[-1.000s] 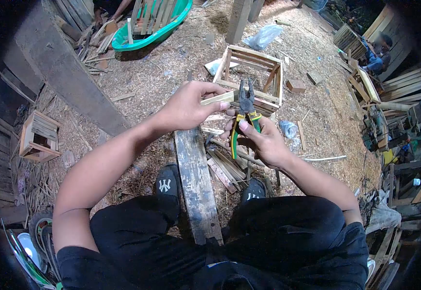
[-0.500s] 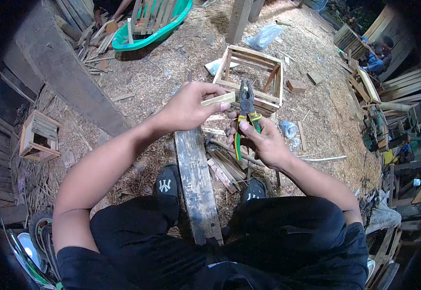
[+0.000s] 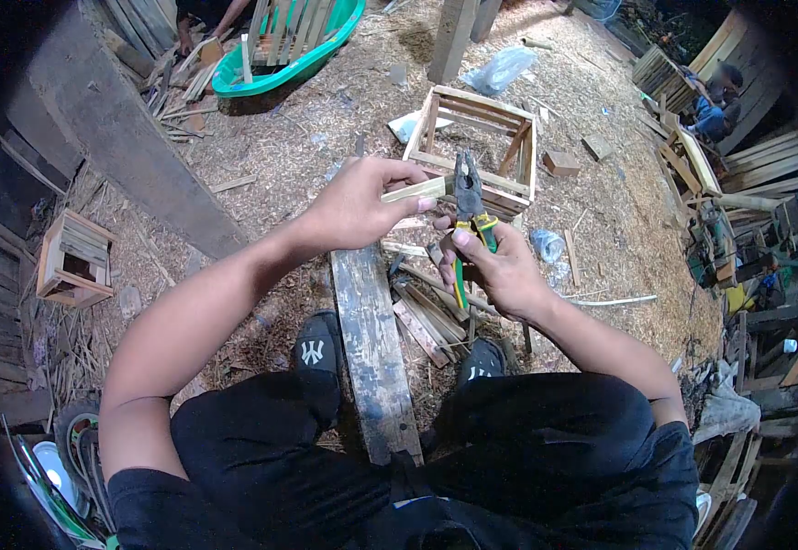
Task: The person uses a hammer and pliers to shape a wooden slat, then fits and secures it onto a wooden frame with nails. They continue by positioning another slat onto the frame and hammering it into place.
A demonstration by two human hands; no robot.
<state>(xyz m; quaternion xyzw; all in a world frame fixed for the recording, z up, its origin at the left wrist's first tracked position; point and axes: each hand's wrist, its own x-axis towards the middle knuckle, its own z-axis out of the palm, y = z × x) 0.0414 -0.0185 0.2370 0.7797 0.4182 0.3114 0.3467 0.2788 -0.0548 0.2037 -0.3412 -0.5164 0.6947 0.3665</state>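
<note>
A short, pale wooden strip [image 3: 417, 191] is pinched between the thumb and fingers of my left hand [image 3: 362, 203]. Its right end meets the dark jaws of the pliers [image 3: 468, 188]. My right hand [image 3: 498, 266] grips the pliers by their green and yellow handles, jaws pointing up and away from me. Beyond both hands, an open wooden frame [image 3: 529, 156] made of slats rests on the ground. Below them a long worn plank [image 3: 373, 348] runs between my feet.
Loose wood pieces [image 3: 431, 316] lie right of the plank. At the upper left, a green tub [image 3: 252, 89] holds slats. A small wooden crate [image 3: 76, 258] stands left, near a slanted post [image 3: 133, 147]. Another person [image 3: 718, 99] sits at the upper right, near stacked boards.
The handles of the pliers have shifted slightly to the right and the fingers of my right hand have moved a little. My left hand and the strip stay nearly still.
</note>
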